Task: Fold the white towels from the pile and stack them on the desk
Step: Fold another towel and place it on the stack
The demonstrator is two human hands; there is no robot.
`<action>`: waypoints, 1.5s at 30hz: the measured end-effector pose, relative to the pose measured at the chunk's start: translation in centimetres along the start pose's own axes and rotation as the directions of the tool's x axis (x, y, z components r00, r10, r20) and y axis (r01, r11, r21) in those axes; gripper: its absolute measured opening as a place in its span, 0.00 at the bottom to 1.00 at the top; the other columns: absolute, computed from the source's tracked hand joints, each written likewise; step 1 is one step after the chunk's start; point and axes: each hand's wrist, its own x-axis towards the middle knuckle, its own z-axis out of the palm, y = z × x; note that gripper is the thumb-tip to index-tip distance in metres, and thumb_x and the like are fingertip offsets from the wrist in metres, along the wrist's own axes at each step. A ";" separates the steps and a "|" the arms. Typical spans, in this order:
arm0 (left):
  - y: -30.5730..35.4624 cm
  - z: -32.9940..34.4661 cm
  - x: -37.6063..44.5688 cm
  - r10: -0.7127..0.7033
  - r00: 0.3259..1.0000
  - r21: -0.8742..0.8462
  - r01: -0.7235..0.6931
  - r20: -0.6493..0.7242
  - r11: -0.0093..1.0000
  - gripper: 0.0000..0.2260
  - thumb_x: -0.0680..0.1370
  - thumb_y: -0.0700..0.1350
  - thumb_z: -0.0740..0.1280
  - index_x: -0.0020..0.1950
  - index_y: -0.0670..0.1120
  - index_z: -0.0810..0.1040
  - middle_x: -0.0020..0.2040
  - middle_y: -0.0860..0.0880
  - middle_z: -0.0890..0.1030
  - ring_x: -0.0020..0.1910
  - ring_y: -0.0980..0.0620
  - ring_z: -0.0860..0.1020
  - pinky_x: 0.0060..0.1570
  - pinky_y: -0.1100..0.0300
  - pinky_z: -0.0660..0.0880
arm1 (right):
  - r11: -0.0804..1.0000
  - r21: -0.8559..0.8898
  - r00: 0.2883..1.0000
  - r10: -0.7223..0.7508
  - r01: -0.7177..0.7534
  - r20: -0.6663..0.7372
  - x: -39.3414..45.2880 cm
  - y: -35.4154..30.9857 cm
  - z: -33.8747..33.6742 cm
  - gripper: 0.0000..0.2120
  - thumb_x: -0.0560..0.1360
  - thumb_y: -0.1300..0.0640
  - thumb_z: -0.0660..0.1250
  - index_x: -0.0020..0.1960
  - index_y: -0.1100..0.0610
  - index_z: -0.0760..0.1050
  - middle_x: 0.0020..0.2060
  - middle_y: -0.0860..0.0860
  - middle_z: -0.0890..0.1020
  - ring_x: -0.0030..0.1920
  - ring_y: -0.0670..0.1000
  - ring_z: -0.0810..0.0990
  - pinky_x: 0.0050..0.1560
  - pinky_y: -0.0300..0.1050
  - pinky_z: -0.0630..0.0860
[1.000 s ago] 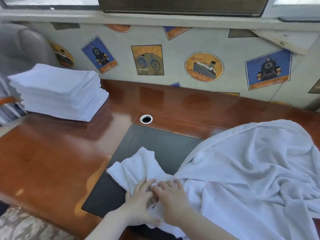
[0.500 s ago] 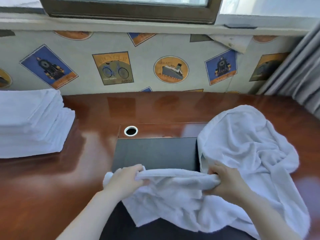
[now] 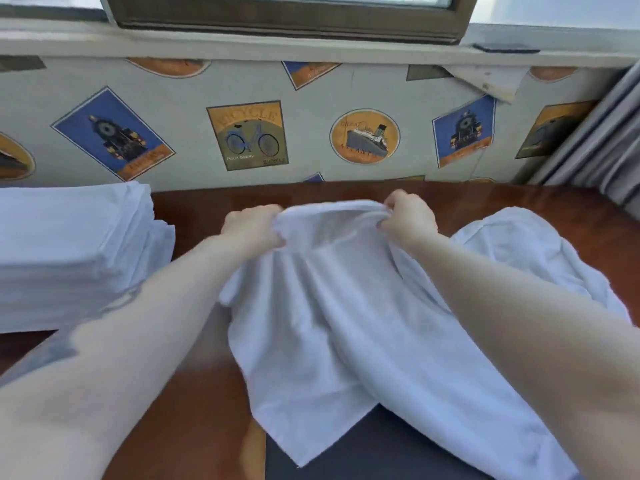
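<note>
Wooden desk (image 3: 485,202) is the stage here, folded towel stack (image 3: 72,251) parked on its left side. The white towel (image 3: 322,317) hangs mid-desk, top edge bunched. Left hand (image 3: 252,226) and right hand (image 3: 407,216) each grip a corner. I'd pull those corners apart till the edge goes taut before folding.

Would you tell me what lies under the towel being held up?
Under the held towel show the brown desk and a dark mat; the rest of the mat is covered.
</note>
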 end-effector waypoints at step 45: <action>11.5 23.9 -18.0 0.131 0.925 -0.042 -0.125 0.356 0.991 0.30 0.82 0.60 0.51 0.79 0.58 0.41 0.79 0.56 0.35 0.78 0.50 0.35 0.74 0.45 0.40 | 0.892 -0.282 0.921 0.385 -0.354 0.060 -25.2 18.4 12.8 0.29 0.80 0.43 0.54 0.78 0.45 0.51 0.79 0.46 0.51 0.76 0.48 0.55 0.71 0.44 0.60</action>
